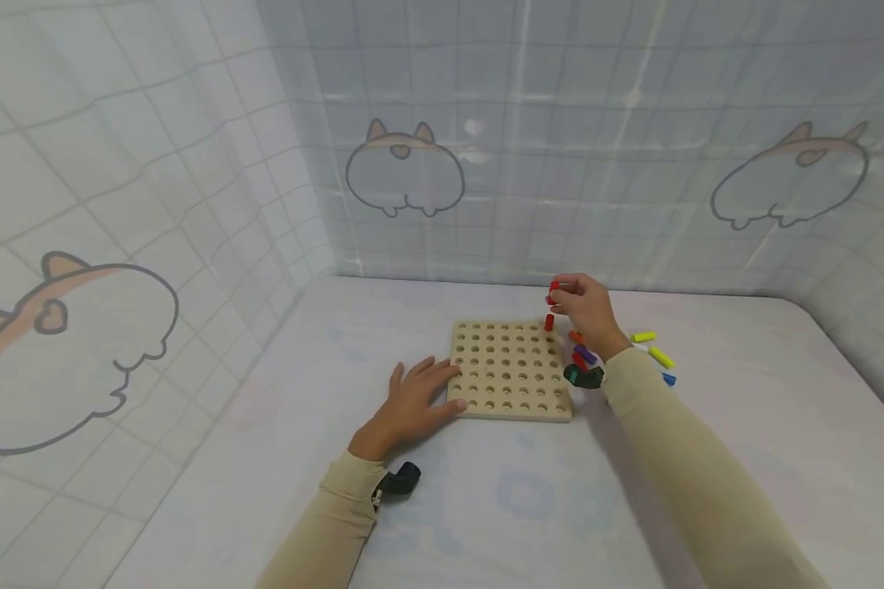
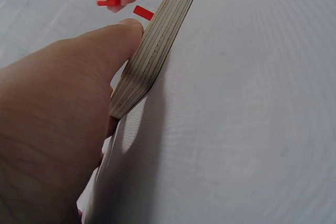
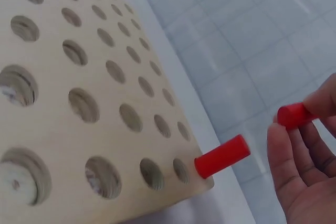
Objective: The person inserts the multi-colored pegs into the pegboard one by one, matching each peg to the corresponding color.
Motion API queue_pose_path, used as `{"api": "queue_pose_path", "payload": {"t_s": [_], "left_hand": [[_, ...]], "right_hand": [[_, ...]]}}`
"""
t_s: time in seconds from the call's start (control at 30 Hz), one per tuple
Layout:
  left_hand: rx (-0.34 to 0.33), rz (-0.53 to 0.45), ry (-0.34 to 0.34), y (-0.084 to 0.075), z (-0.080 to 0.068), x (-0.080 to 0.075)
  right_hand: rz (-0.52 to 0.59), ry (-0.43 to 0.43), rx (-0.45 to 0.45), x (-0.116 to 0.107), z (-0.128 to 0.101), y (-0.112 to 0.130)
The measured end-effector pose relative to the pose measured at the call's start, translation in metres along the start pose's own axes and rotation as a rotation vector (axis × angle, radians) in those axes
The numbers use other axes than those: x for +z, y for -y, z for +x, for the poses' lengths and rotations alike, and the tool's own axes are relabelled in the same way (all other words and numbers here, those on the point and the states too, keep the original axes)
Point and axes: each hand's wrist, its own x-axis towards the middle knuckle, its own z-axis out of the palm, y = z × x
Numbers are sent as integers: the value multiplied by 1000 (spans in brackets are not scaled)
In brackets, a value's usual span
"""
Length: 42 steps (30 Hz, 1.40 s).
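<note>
My right hand (image 1: pixel 588 311) pinches a red peg (image 3: pixel 294 115) between thumb and fingertips, raised just above the far right corner of a wooden pegboard (image 1: pixel 514 370). Another red peg (image 3: pixel 223 157) stands upright in the corner hole there, directly below the held one in the head view. At the board's left side rests my left hand (image 1: pixel 412 405), fingers spread and fairly straight. Its thumb lies at the near left corner, against the layered board edge (image 2: pixel 152 45) seen in the left wrist view. Rows of holes cover the board.
Right of the board lie loose pegs: an orange one (image 1: pixel 575 337), a purple one (image 1: pixel 585 354), a red one (image 1: pixel 579 361), two yellow ones (image 1: pixel 660 357) and a blue one (image 1: pixel 668 379). My right forearm partly covers this group. A tile-patterned curtain (image 1: pixel 530 213) hangs behind the table.
</note>
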Motion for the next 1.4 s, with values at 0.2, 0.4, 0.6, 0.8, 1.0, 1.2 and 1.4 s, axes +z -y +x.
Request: {"api": "queue_pose_path", "payload": {"t_s": [0.2, 0.4, 0.6, 0.8, 1.0, 1.2, 1.4], "left_hand": [[1, 2, 0, 0, 0, 0], [-2, -4, 3, 1, 2, 1], [-8, -7, 4, 3, 1, 4], [0, -8, -3, 1, 0, 2], [-2, -12, -7, -2, 0, -1], [1, -20, -3, -3, 0, 0], [-5, -8, -9, -3, 0, -1]], "right_hand": [[-17, -35, -13, -1, 1, -4], [-44, -31, 20, -3, 1, -4], [-48, 52, 32, -5, 3, -6], [-98, 94, 24, -3, 7, -11], [-154, 87, 26, 0, 9, -22], [-221, 102, 30, 3, 8, -29], [-301, 149, -5, 9, 8, -25]]}}
